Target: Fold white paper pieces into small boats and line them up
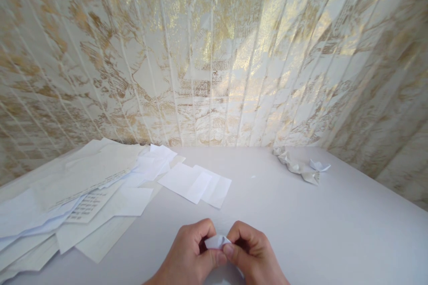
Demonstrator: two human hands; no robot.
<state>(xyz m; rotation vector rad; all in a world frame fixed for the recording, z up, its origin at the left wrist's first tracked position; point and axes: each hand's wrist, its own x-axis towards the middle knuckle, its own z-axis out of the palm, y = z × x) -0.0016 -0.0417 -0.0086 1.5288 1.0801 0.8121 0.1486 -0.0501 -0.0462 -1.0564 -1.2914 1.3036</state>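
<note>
A small folded white paper piece (216, 242) is held up near the table's front edge, between both hands. My left hand (195, 251) pinches its left side with thumb and index finger. My right hand (250, 249) grips the right end the same way, its thumb tip close to the left thumb. The fingers hide part of the paper's lower side. Beyond the hands, a few white paper pieces (187, 182) lie flat and overlapping on the white table (317, 231).
A wide, untidy pile of paper sheets (93, 173), some printed, covers the left side. Several small folded paper shapes (294, 167) sit at the back right, with a whiter one (319, 166) beside them. A patterned curtain (210, 53) hangs behind the table.
</note>
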